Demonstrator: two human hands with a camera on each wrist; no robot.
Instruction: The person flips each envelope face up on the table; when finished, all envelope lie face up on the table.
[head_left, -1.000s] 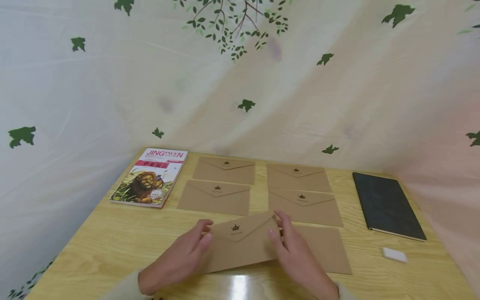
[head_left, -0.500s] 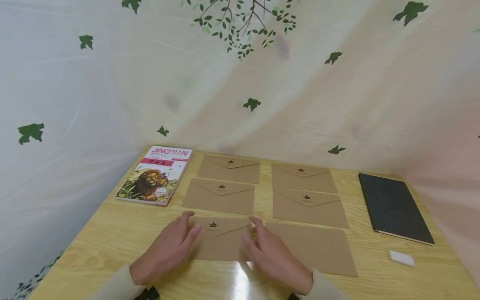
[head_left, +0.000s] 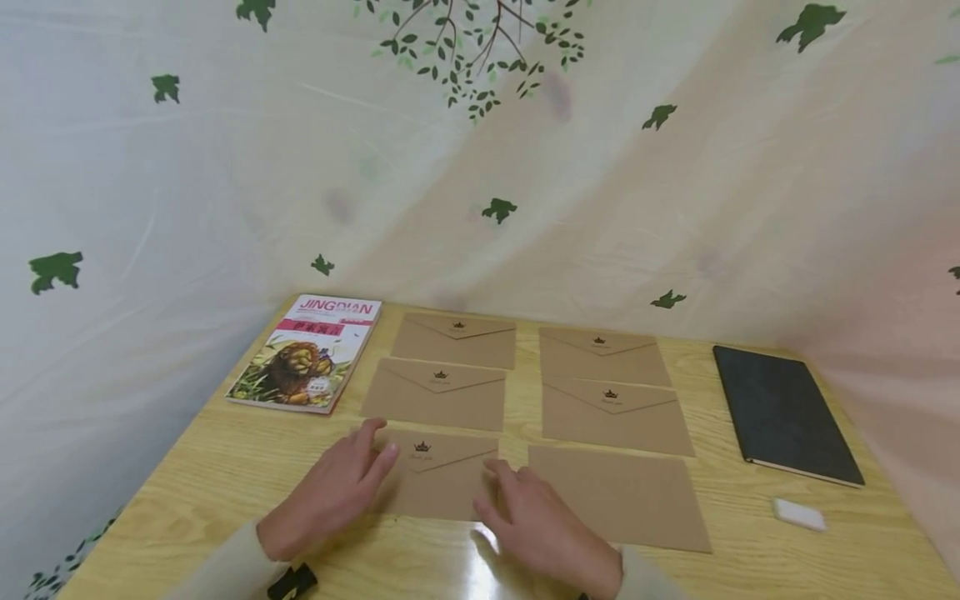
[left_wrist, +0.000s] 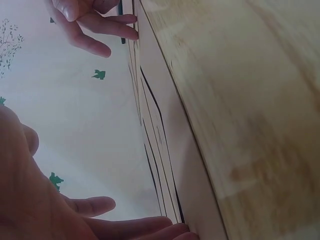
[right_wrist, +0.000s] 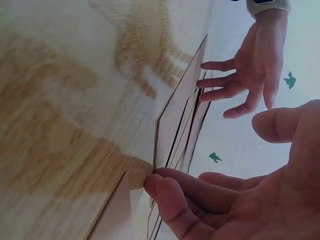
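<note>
A brown envelope [head_left: 438,477] with a small crown mark lies flat on the wooden table [head_left: 202,467], at the front of the left column. My left hand [head_left: 347,485] touches its left edge with straight fingers. My right hand [head_left: 521,510] touches its right edge, fingers also extended. In the left wrist view my left hand's fingers [left_wrist: 125,227] lie against the envelope's edge [left_wrist: 167,125]. In the right wrist view my right hand's fingertips [right_wrist: 170,192] meet the envelope's corner [right_wrist: 177,115], with the left hand [right_wrist: 245,75] beyond it.
Several more brown envelopes lie in two columns behind, and a plain one [head_left: 615,496] lies to the right. A lion-cover book [head_left: 303,354] sits at the back left, a black notebook [head_left: 783,412] on the right, and a white eraser [head_left: 798,514] near it. A leaf-printed curtain surrounds the table.
The crown envelope moved left from over the plain envelope and now lies flat below the left column. Both hands moved left with it and rest at its edges.
</note>
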